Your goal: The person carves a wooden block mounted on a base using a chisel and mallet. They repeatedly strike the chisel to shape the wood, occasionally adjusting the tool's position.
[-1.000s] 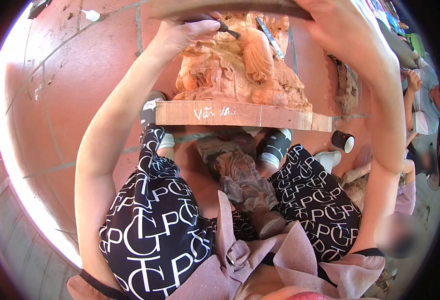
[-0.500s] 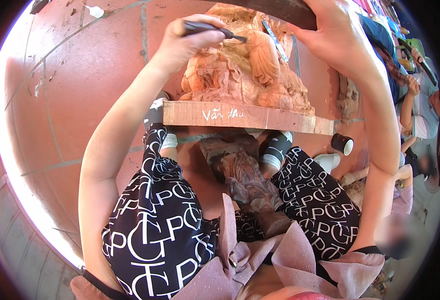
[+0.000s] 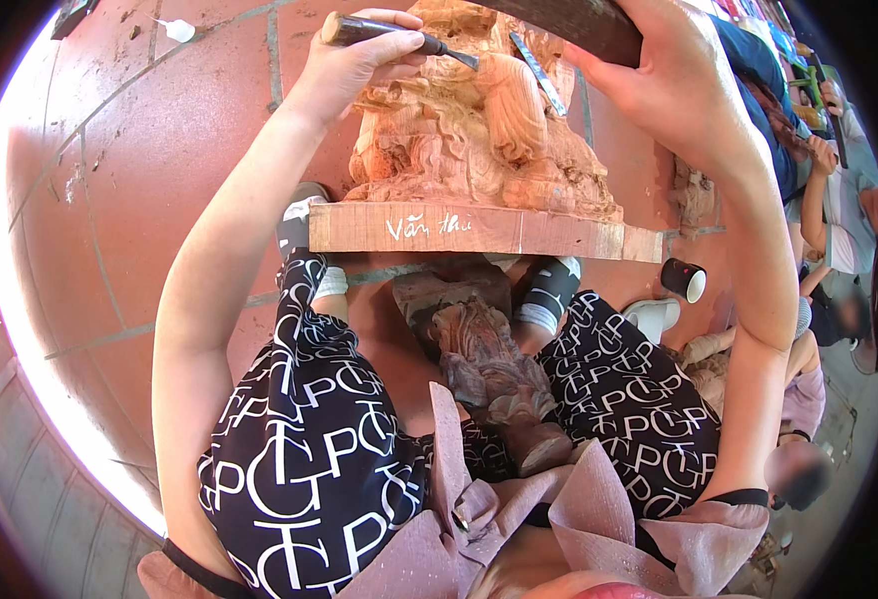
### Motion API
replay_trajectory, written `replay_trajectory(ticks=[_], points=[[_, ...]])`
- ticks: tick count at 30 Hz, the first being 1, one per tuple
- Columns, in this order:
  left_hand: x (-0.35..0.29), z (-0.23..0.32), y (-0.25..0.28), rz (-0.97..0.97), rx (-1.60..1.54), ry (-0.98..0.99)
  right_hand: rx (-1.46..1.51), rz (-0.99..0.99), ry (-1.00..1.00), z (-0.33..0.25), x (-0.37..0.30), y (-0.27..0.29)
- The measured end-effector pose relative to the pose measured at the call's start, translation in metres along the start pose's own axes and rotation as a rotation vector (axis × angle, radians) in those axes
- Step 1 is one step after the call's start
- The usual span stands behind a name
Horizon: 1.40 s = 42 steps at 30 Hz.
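Observation:
My left hand is closed around a chisel with a dark shaft and a wooden handle end. Its flat tip lies at the rounded, grooved part of a pale orange wood carving; whether it touches cannot be told. The carving stands on a thick plank base with white handwriting. At the upper right, my right hand grips a dark wooden mallet, a thick bar cut off by the top edge. A narrow blue-and-white strip rests on the carving between my hands.
Between my legs a darker carved wooden figure leans toward me. A black cup with a pale inside stands right of the base, near a pale shoe. Other people sit at the right. A small white bottle lies on the tiled floor.
The carving and its base appear slightly farther left in the view. My left hand has moved left and up with the chisel. My right hand still grips the mallet.

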<state>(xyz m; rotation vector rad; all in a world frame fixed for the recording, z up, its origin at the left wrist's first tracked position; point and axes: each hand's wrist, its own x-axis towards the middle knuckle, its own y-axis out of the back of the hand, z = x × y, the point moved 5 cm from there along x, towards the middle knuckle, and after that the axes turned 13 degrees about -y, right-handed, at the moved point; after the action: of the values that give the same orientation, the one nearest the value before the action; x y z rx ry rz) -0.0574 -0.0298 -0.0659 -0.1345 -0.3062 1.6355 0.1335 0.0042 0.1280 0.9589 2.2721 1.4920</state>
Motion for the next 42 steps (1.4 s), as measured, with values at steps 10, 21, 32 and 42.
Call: replay_trajectory(ticks=[10,21,32,42], points=[[0.043,-0.010,0.002,-0.070,-0.109,0.114,0.077,0.208,0.038,0.007,0.015,0.021],[0.068,-0.012,0.005,-0.153,0.032,0.086,-0.526,-0.205,-0.089,0.022,0.077,0.012],[0.037,-0.003,0.003,-0.020,0.009,0.045,-0.568,-0.043,-0.189,0.010,0.048,0.002],[0.040,0.042,-0.023,-0.136,0.167,-0.305,0.566,-0.128,-0.787,0.093,-0.083,0.004]])
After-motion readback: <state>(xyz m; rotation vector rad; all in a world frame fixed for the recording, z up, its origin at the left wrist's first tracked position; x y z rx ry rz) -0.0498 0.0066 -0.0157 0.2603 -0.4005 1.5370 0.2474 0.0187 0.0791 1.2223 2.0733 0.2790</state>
